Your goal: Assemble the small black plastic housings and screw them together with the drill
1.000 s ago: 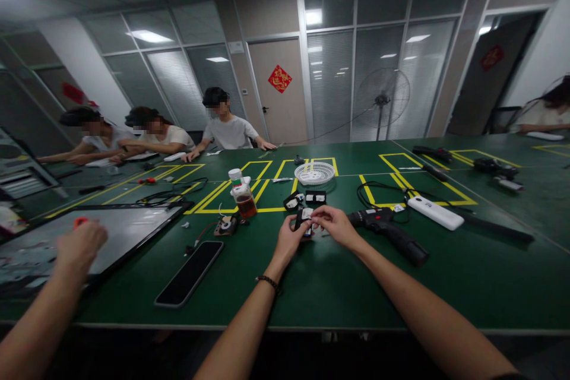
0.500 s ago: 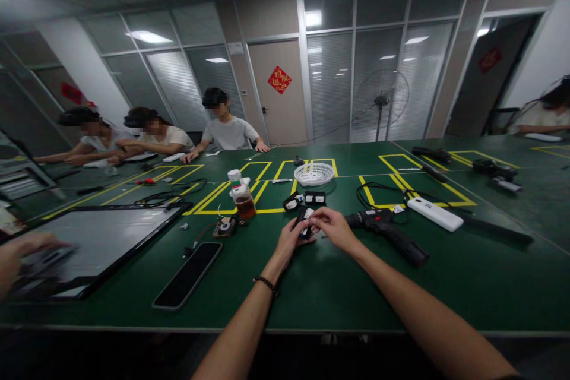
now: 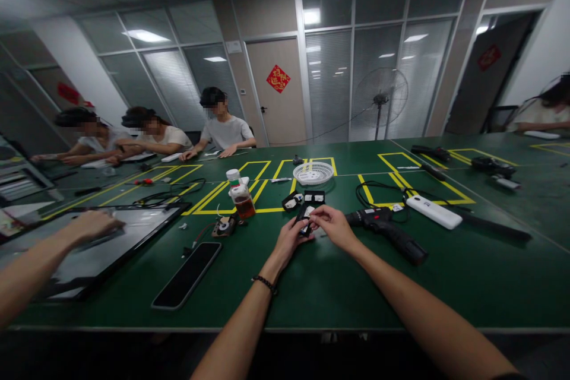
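My left hand (image 3: 289, 241) is closed round a small black case with white parts (image 3: 306, 218), held just above the table. The fingertips of my right hand (image 3: 332, 224) are pinched at the case's near right side; whatever they grip there is too small to make out. Just beyond my hands lie two similar black pieces with white parts, one tilted (image 3: 292, 200) and one flat (image 3: 314, 196). To the right of my right hand a black cordless drill (image 3: 392, 231) rests on its side.
A dark phone (image 3: 187, 276), a small motor-like part with wires (image 3: 225, 225) and a bottle of amber liquid (image 3: 241, 197) stand left. A white basket (image 3: 313, 173) sits beyond; a white power bank-like block (image 3: 434, 212) lies right. A neighbour's hand (image 3: 95, 224) works over a framed panel (image 3: 146, 231).
My hands have stayed almost in place on the black case. At the left, the neighbour's arm has reached further in over the panel. A person across the table has drawn one hand inward.
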Available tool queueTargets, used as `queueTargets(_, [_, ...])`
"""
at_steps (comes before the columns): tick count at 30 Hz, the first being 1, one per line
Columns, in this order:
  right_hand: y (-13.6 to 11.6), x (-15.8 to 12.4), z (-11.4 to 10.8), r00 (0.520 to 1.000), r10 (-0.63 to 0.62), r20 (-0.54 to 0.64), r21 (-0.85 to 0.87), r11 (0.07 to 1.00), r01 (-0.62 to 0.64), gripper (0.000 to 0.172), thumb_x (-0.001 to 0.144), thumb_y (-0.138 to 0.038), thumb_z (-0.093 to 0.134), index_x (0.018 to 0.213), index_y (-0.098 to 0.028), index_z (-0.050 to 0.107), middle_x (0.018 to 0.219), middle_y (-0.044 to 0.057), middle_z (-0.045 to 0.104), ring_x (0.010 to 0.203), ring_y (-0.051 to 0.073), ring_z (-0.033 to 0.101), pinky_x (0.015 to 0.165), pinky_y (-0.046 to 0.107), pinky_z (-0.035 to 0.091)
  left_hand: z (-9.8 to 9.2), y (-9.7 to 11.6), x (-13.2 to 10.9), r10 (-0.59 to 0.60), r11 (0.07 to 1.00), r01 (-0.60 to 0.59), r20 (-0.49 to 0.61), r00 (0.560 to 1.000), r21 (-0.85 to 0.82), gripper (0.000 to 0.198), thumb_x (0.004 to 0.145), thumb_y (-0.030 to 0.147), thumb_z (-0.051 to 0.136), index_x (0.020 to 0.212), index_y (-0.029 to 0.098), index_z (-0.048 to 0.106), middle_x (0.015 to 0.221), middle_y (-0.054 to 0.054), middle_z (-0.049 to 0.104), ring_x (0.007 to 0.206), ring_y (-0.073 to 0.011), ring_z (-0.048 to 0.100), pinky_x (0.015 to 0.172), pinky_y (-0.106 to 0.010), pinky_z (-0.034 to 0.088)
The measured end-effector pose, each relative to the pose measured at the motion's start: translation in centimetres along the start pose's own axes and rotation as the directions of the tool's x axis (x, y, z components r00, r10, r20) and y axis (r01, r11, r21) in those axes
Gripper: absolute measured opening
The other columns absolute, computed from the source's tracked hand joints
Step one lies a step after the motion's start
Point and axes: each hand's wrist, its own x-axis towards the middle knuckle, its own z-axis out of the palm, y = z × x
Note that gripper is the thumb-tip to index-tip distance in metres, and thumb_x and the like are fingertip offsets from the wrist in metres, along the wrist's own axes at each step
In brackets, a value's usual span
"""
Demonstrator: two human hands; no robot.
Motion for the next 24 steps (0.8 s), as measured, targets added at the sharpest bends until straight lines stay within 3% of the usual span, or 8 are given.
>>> queueTargets(6, [0.16,0.02,-0.17,1.000,0.013,0.020,-0.011,1.000,-0.013,0.023,0.082,-0.036,0.065,0.095,-0.018,0.065,0.080,0.004,0.070,0.071,0.018,0.067,0.068,0.030,0.053,-0.45,-0.19,0.12,0.182,0.948,-0.137,-0.137,0.974,0.288,0.054,0.075,0.042,0.071,0.120,0.015,0.059,0.114,-0.013,0.063,0.092,-0.0238,0.064,0.062,-0.033,0.059])
queueTargets(11, [0.53,0.17,-0.31,1.000,0.016,0.017,-0.019,1.000,-0.016,0.022,0.081,-0.035,0.065,0.096,-0.018,0.065,0.084,0.004,0.069,0.073,0.018,0.067,0.067,0.030,0.054,-0.30,0.27,-0.29,0.282,0.880,-0.166,-0.208,0.936,0.446,0.056,0.071,0.042,0.073,0.118,0.015,0.060,0.108,-0.011,0.067,0.087,-0.0226,0.066,0.066,-0.030,0.057])
queueTargets(15, [0.67,0.20,-0.38,1.000,0.013,0.026,-0.020,1.000,-0.013,0.021,0.081,-0.034,0.065,0.095,-0.019,0.065,0.084,0.004,0.069,0.073,0.018,0.067,0.067,0.031,0.054,-0.17,0.46,-0.48,0.300,0.846,-0.161,-0.204,0.932,0.508,0.056,0.073,0.045,0.070,0.119,0.016,0.059,0.107,-0.010,0.068,0.078,-0.0203,0.066,0.063,-0.030,0.056])
queueTargets(24, [0.63,0.08,-0.24,0.999,0.009,0.033,-0.008,1.000,-0.009,0.023,0.081,-0.035,0.066,0.097,-0.018,0.065,0.085,0.004,0.069,0.076,0.018,0.067,0.071,0.031,0.054,-0.48,0.40,-0.44,0.371,0.777,-0.192,-0.190,0.909,0.599,0.053,0.074,0.047,0.068,0.116,0.016,0.061,0.106,-0.010,0.067,0.091,-0.0232,0.064,0.075,-0.033,0.052])
